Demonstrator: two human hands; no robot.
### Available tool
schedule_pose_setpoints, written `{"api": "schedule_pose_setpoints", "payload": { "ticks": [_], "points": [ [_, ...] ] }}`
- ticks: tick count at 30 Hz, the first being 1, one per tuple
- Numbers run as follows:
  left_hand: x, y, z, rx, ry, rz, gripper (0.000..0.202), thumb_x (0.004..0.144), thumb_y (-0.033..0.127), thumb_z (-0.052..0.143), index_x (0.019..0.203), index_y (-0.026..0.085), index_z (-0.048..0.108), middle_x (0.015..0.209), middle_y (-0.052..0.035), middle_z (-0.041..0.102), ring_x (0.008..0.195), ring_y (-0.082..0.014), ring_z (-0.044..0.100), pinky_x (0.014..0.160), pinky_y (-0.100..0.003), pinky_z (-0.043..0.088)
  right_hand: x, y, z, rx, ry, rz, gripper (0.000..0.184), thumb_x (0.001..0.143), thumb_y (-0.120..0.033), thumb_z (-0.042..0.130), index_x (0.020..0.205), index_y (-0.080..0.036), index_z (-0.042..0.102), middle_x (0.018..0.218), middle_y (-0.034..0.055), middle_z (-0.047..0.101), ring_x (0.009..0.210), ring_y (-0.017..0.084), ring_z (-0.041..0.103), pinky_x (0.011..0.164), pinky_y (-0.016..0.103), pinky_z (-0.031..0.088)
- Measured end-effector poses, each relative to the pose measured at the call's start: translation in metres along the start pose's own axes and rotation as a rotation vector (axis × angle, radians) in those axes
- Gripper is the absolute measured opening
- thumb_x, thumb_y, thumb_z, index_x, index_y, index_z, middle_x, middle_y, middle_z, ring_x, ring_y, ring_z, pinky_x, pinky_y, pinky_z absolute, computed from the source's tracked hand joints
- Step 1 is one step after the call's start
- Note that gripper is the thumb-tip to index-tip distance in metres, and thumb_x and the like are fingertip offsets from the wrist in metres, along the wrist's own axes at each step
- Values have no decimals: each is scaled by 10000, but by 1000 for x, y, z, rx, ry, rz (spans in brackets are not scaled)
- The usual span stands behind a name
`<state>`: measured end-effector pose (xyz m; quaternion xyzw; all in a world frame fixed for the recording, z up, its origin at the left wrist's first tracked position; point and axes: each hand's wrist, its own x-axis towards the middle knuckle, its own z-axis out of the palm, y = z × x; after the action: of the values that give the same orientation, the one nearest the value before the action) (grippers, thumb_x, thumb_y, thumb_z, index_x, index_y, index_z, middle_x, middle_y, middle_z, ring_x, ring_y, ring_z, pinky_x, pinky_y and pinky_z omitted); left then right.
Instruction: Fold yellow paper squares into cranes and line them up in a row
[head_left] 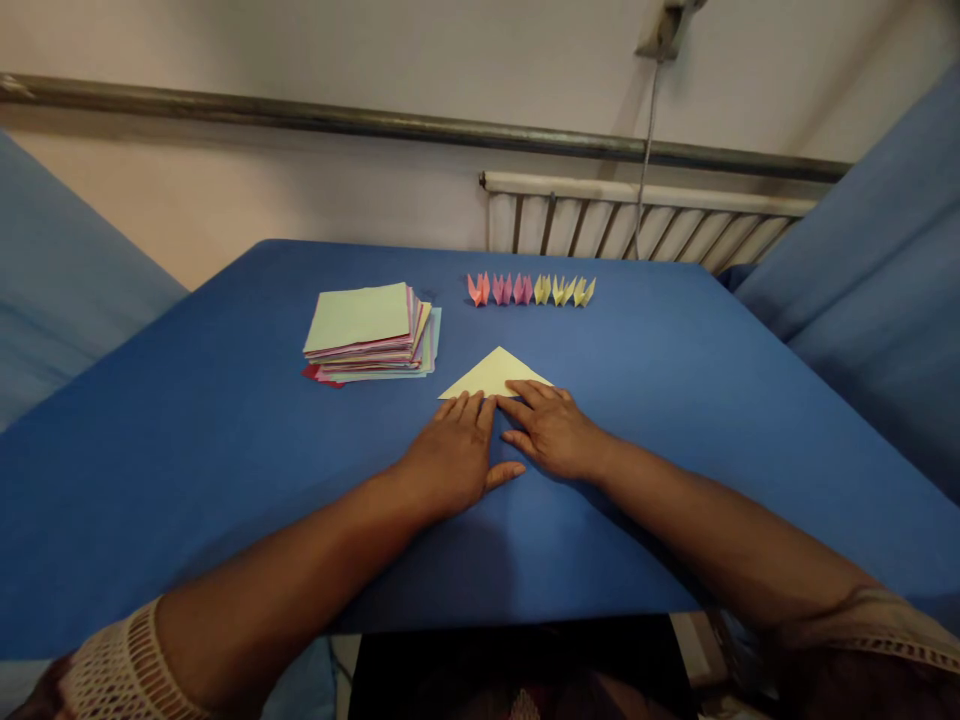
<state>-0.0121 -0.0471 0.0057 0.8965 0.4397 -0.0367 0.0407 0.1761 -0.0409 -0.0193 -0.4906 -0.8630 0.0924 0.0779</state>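
Note:
A pale yellow sheet of paper, folded into a triangle, lies flat on the blue table with its peak pointing away from me. My left hand rests with fingers stretched out, their tips on the long near edge of the triangle. The fingers of my right hand are spread too, and they press on the right part of the same edge. Both hands lie palm down, side by side, and grip nothing. Part of the triangle's right side is hidden under my right fingers.
Left of the triangle stands a thick stack of coloured paper. Behind it is a row of small folded paper cranes in orange, pink and yellow. A radiator and a pipe run along the wall beyond the blue tablecloth.

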Motion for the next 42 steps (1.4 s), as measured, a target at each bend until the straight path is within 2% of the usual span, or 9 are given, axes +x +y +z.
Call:
{"api": "schedule_pose_setpoints", "payload": {
  "ticks": [7,11,13,17,28,30,35,38,42],
  "points": [
    [-4,-19,-20,106,-14,-218,833,871,709,421,1262,-12,565,1162,-286,662,1121,-403,622,1030,-511,386,-1,1,2,14,20,3,546,984,-488,405,1468,-237,426,1559,108,370,1414,287,341,1122,477,288],
    [10,-18,-7,86,270,-75,845,919,674,338,1478,40,340,1534,-225,375,1452,-353,289,1186,-490,186,0,-1,1,57,58,0,585,981,-460,404,1492,-177,367,1531,120,410,1392,266,368,1124,452,293],
    [19,-16,5,5,224,55,880,922,684,307,1520,42,242,1590,-202,274,1489,-307,214,1204,-439,177,1,-1,0,78,59,7,627,961,-436,441,1506,-147,326,1526,125,416,1383,260,379,1124,440,298],
    [27,-18,20,-58,58,95,922,906,717,265,1503,15,275,1577,-232,280,1486,-333,212,1196,-471,196,1,-4,0,57,44,55,625,959,-440,446,1493,-131,352,1527,133,414,1390,273,375,1131,441,294],
    [28,-19,16,-49,54,82,944,872,753,320,1489,39,326,1582,-238,263,1485,-364,191,1188,-493,211,-41,29,-14,-159,72,455,545,978,-421,408,1358,-51,531,1507,221,413,1370,363,404,1101,518,329],
    [28,-19,17,-57,73,87,924,870,744,347,1485,54,341,1578,-238,272,1482,-371,200,1178,-510,223,-31,26,-21,-139,111,459,514,992,-388,372,1355,-63,536,1534,217,374,1404,353,367,1122,524,302],
    [25,-23,16,-90,95,186,753,890,640,434,1438,124,444,1510,-177,434,1435,-340,321,1172,-498,230,34,-13,-20,191,55,57,607,1026,-433,237,1490,-59,353,1577,146,330,1472,201,272,1185,344,254],
    [25,-24,14,-135,95,240,680,901,571,471,1455,179,434,1490,-130,476,1411,-314,362,1171,-487,237,60,-27,-7,256,-12,70,651,1018,-491,242,1481,-51,369,1582,152,316,1481,223,250,1196,361,230],
    [25,-21,15,-120,81,148,927,857,673,469,1540,93,228,1595,-204,256,1475,-354,223,1179,-512,202,55,-14,4,219,-7,145,767,990,-583,258,1520,-29,268,1600,170,256,1497,264,193,1213,416,172]
  ]
}}
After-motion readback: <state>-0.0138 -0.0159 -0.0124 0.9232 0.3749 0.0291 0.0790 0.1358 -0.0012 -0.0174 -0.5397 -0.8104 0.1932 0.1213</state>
